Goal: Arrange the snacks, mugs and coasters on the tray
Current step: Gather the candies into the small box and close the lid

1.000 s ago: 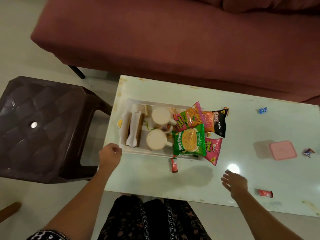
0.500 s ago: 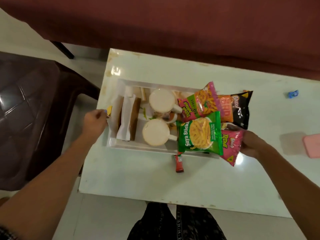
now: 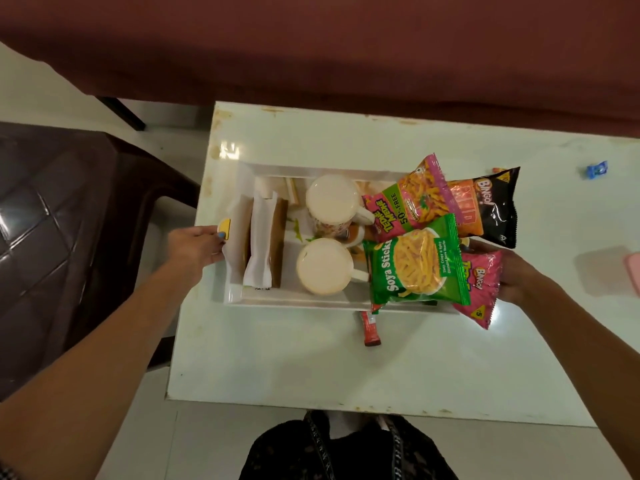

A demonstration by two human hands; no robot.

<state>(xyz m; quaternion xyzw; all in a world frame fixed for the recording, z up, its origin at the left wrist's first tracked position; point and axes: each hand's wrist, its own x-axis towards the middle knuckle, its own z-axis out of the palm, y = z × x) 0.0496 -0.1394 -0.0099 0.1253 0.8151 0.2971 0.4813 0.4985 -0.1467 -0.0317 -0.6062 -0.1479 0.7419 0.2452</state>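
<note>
White tray: both hands now clamped on ends, left, right.

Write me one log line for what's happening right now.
left hand: gripping tray left end | right hand: at right end, under snack packets | two mugs on tray | red sachet on table

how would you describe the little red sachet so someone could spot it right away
Find the white tray on the pale table. Just outside its near rim, below the green Soya Sticks packet, lies a small red sachet. It alone lies on the bare table against the tray.
</note>
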